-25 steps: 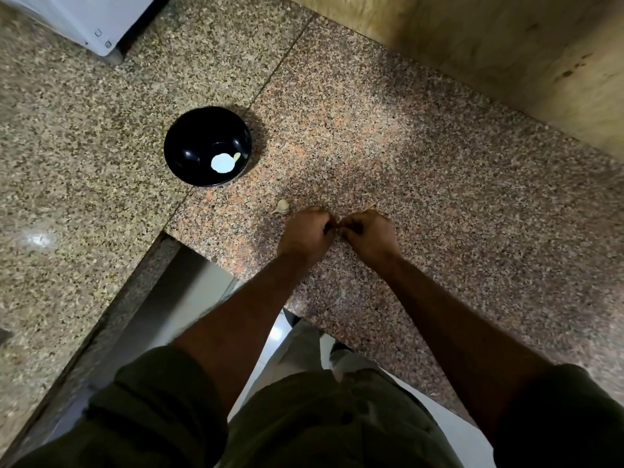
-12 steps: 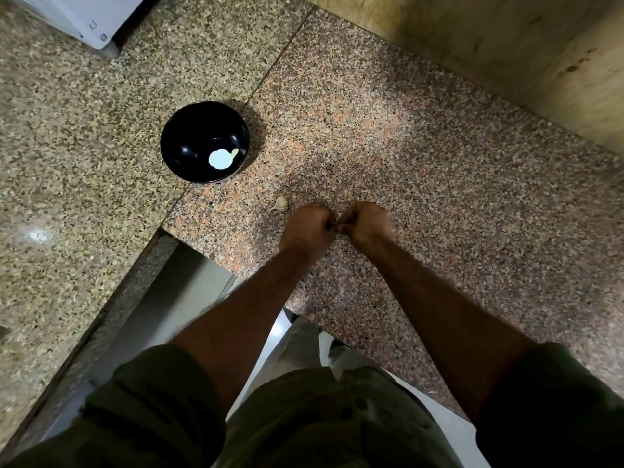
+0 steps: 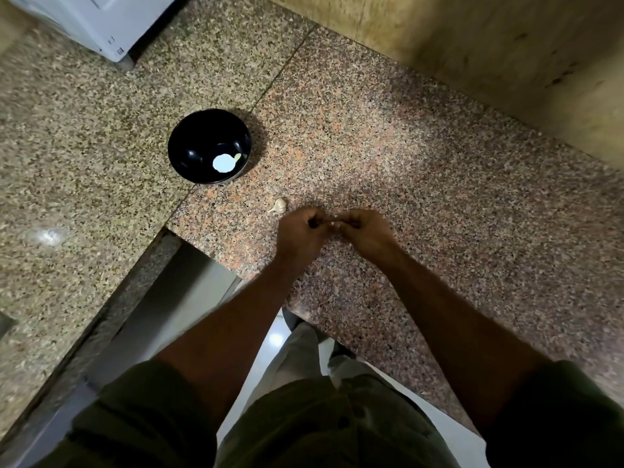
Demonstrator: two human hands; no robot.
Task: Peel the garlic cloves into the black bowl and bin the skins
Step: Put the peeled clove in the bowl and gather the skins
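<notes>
Left hand (image 3: 299, 231) and right hand (image 3: 366, 231) meet fingertip to fingertip at frame centre, above the bench (image 3: 439, 204), pinching a small clove (image 3: 332, 225), mostly hidden. Pull skin away in short strips; retain it for the bin. Drop the bare clove into the black bowl (image 3: 189, 143), upper left. Another unpeeled clove (image 3: 279, 205) lies just beside the left hand.

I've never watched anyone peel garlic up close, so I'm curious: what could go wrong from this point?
Both hands, left hand and right hand, pinch something small and mostly hidden between the fingertips; it could slip and drop onto the granite counter. The loose garlic clove lies right beside the left hand, so a careless nudge might send it rolling. No bin shows here, so skins may scatter before reaching one.
</notes>
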